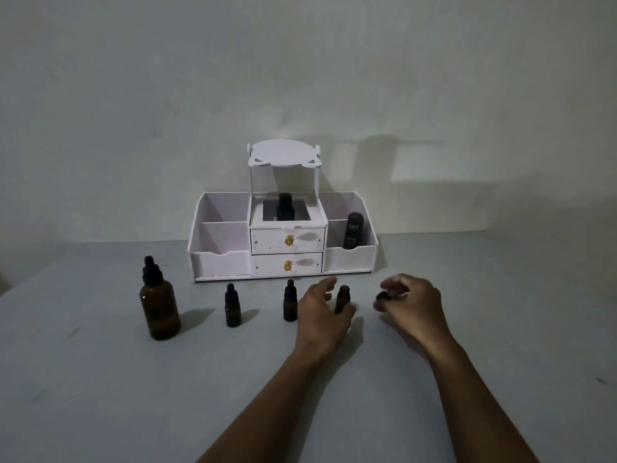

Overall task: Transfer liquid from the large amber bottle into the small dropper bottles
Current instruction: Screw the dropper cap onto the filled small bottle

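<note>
The large amber bottle (160,307) stands upright at the left of the table with its black dropper cap on. Two small dropper bottles (232,306) (289,301), both capped, stand in a row to its right. A third small bottle (342,299) stands uncapped, and my left hand (322,310) holds it at its base between thumb and fingers. My right hand (409,304), a little to the right of that bottle, pinches a small black dropper cap (382,296) just above the table.
A white desk organiser (283,259) with two drawers, side bins and a small raised shelf stands against the wall behind the bottles. A dark tube (352,230) sits in its right bin and a dark bottle (285,207) in its middle tray.
</note>
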A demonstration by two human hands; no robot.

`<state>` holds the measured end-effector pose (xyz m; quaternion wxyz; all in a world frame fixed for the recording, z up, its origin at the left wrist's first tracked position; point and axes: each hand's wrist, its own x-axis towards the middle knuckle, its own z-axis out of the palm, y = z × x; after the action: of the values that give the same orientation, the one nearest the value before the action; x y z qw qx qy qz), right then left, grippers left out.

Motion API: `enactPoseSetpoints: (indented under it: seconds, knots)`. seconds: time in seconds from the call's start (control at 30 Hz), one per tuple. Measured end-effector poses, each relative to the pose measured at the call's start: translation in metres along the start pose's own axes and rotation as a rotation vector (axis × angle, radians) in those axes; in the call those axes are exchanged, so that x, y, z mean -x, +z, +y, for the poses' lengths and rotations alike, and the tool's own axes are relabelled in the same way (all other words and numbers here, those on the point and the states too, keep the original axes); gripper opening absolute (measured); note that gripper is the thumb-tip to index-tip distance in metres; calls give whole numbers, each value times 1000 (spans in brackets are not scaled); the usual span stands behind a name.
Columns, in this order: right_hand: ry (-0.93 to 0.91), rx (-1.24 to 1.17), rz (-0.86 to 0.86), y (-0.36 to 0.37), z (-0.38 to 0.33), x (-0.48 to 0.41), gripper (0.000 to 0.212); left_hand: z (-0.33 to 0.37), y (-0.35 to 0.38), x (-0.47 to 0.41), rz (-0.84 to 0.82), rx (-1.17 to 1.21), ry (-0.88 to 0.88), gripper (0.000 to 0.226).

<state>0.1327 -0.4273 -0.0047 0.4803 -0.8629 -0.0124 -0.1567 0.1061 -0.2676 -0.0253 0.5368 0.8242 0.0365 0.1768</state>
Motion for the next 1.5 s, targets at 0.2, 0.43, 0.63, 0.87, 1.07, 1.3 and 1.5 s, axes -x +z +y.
enactPoseSetpoints:
  seconds: [0.2,0.43,0.63,0.87,1.07,1.3,1.5]
  knots:
    - [-78,-257,-46,-1,-33,-21,21,-7,-1,-4,-28,40,-4,49]
    - [-127,-365,-95,10,-28,-15,17,-10,-5,-3,-22,42,12,34]
    - [-156,-337,-78,11,-25,-15,24,-10,-4,-3,-31,33,27,33]
    - [-300,-84,-177,32,-21,-11,34,-8,-3,1,-18,41,36,24]
    - [-267,-34,-163,37,-17,-13,29,-8,-5,-1,-16,-3,52,25]
    - [-276,-92,-162,35,-15,-10,30,-7,-2,3,5,40,54,25]
    - [-257,-114,-122,36,-16,-14,25,-7,-8,-1,-10,10,82,22]
